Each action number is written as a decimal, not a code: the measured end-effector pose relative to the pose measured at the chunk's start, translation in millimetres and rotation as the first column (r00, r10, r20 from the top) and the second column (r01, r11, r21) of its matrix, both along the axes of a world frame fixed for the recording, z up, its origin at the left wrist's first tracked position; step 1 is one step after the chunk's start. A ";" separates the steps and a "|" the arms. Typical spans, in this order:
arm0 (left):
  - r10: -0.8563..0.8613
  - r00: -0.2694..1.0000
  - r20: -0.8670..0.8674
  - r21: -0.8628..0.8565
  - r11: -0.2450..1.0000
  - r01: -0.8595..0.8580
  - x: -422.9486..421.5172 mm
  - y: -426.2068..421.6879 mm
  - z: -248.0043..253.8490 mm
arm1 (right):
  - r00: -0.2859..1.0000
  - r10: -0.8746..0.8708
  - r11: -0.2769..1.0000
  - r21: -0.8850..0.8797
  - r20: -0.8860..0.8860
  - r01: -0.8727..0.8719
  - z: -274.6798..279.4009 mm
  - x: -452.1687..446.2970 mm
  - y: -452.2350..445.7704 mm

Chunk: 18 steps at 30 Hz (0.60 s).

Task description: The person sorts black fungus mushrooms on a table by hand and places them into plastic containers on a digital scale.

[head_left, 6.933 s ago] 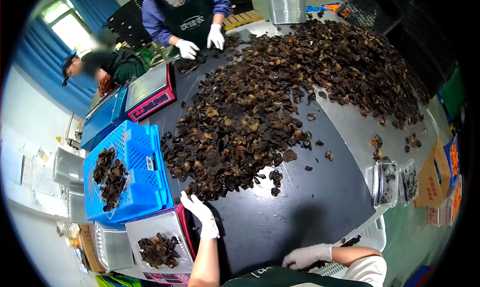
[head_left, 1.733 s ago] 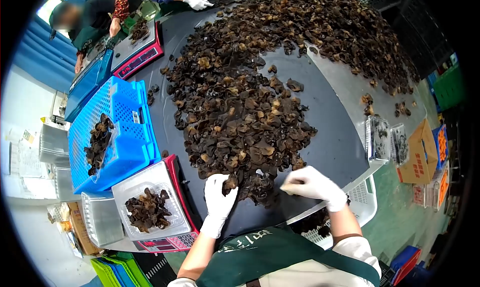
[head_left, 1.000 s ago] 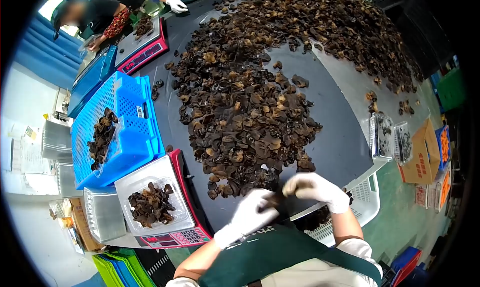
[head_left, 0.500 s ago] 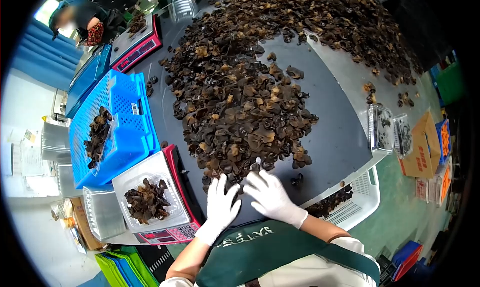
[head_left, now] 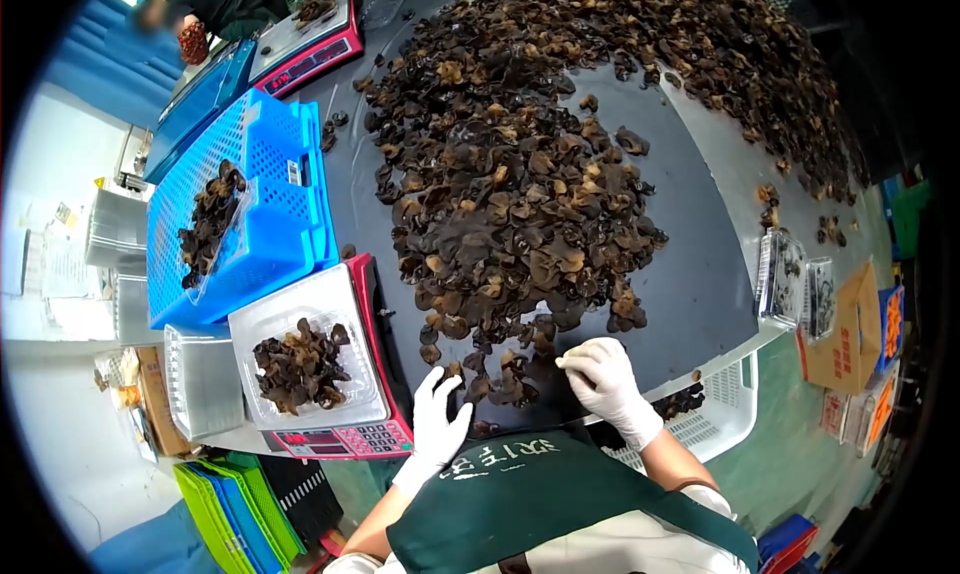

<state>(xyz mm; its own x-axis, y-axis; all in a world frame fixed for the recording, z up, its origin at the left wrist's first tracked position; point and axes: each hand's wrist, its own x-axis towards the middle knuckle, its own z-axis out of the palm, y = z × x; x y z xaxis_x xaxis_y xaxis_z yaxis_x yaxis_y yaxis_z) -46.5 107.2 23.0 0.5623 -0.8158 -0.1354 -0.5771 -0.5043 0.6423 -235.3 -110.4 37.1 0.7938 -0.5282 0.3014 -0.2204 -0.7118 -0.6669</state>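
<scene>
A large heap of dark brown wood ear mushrooms point(head_left: 520, 204) spreads over the dark table top point(head_left: 700, 304). Beside a few loose pieces at the heap's near edge is my left hand point(head_left: 438, 421), white-gloved, fingers apart and nothing in it. My right hand point(head_left: 606, 382), also gloved, is closed just right of those pieces, thumb and fingertips together; anything between them is too small to name. A clear tray of mushrooms point(head_left: 305, 366) sits on the red scale point(head_left: 375, 374) left of my left hand.
A blue crate point(head_left: 290, 214) bearing a filled tray stands at the left, with stacked clear trays point(head_left: 203, 384) nearby. A white basket point(head_left: 725, 414) sits below the right table edge. Clear boxes point(head_left: 780, 279) and a cardboard box point(head_left: 850, 334) are at the right. Two other people work across the table.
My hands were side by side at the heap's near edge; now they are apart, the right one farther right and closed. Loose pieces show between them. The co-worker's clear tray now lies on the table.
</scene>
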 end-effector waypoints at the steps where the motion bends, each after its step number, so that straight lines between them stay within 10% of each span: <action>1: -0.011 1.000 0.015 -0.036 0.999 0.012 1.1 0.5 -1.8 | 1.000 0.001 1.000 0.005 0.001 -0.001 1.5 1.3 -0.9; 18: 0.016 0.995 0.100 -0.202 0.979 0.005 14.1 -30.0 22.2 | 0.969 -0.162 0.986 0.064 0.189 0.153 -13.6 56.8 -6.7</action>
<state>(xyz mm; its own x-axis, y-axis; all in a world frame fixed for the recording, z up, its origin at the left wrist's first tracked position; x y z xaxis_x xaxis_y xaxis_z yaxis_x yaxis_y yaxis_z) -32.4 77.2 45.2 0.5694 -0.8173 0.0889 -0.6412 -0.3738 0.6702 -178.4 -117.2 23.4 0.6289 -0.6596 0.4115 -0.1910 -0.6442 -0.7406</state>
